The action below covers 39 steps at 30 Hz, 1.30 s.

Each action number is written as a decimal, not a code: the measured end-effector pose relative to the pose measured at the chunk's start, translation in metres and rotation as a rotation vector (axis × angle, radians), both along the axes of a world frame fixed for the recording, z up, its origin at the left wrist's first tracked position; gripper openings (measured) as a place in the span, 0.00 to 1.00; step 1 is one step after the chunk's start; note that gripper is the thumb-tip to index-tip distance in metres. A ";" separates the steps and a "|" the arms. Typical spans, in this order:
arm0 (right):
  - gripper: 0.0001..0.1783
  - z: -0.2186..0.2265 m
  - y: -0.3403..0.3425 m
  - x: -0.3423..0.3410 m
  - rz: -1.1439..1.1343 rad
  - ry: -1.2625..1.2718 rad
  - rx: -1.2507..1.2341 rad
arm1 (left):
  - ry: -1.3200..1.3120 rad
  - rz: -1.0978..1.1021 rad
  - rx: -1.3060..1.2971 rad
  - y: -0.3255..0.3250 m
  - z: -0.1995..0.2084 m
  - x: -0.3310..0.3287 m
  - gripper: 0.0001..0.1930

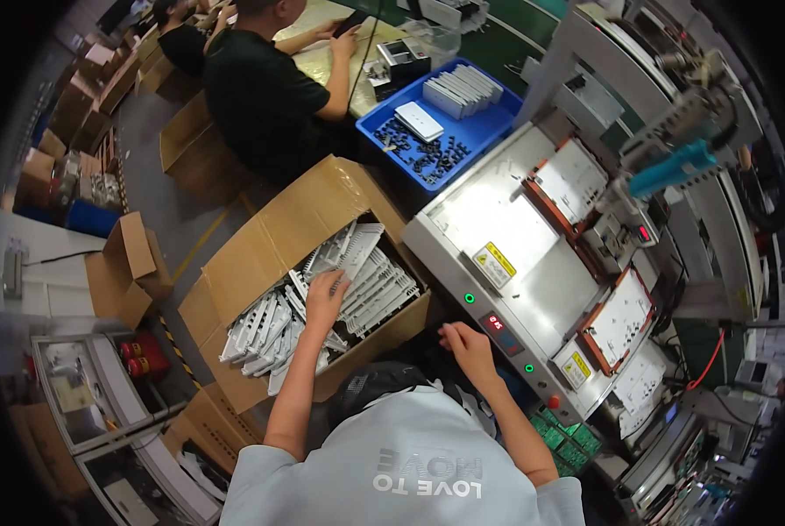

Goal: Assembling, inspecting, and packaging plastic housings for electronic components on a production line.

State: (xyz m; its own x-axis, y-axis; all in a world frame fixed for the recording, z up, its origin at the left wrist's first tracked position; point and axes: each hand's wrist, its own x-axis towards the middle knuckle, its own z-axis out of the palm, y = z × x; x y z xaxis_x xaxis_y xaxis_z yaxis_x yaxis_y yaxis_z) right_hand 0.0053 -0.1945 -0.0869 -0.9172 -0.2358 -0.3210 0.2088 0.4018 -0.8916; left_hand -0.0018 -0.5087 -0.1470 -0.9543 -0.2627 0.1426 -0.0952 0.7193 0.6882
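Note:
My left hand [322, 300] reaches into an open cardboard box [265, 254] full of white plastic panels [379, 285] with ribbed edges. Its fingers are bent over the edge of one panel among the stacked ones. To the left of that hand more white panels [265, 331] lie in a loose jumble. My right hand [468, 344] hovers by the front edge of a metal bench machine [515, 219], fingers curled in, with nothing visible in them. On the machine sit two red-framed fixtures, a far one [569, 184] and a near one [618, 320] carrying a white panel.
A blue tray [384, 114] beyond the box holds white panels and small black parts. A person [261, 96] in dark clothing sits at a table at the back. A teal cylinder [673, 168] overhangs the machine. An empty-looking carton [128, 272] stands on the floor at left.

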 end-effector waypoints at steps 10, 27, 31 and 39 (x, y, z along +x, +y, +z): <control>0.15 -0.006 -0.132 -0.160 0.056 0.098 -0.046 | 0.005 -0.013 -0.045 -0.037 -0.012 -0.019 0.20; 0.11 -0.096 -0.113 -0.383 -0.069 0.195 0.593 | 0.131 0.146 0.147 -0.048 0.029 -0.044 0.12; 0.10 -0.109 -0.124 -0.392 0.096 0.341 0.686 | 0.071 0.350 0.309 -0.056 0.055 -0.035 0.13; 0.07 -0.135 -0.127 -0.415 0.633 0.842 0.864 | 0.173 0.512 1.109 -0.062 0.081 -0.016 0.15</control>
State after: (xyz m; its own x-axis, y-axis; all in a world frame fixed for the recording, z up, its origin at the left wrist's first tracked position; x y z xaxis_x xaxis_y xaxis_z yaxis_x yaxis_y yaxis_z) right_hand -0.4092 -0.3211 -0.2216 -0.7176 -0.6962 0.0194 -0.6955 0.7147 -0.0739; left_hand -0.0179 -0.5711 -0.0658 -0.6963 -0.6601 -0.2819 -0.0412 -0.3553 0.9338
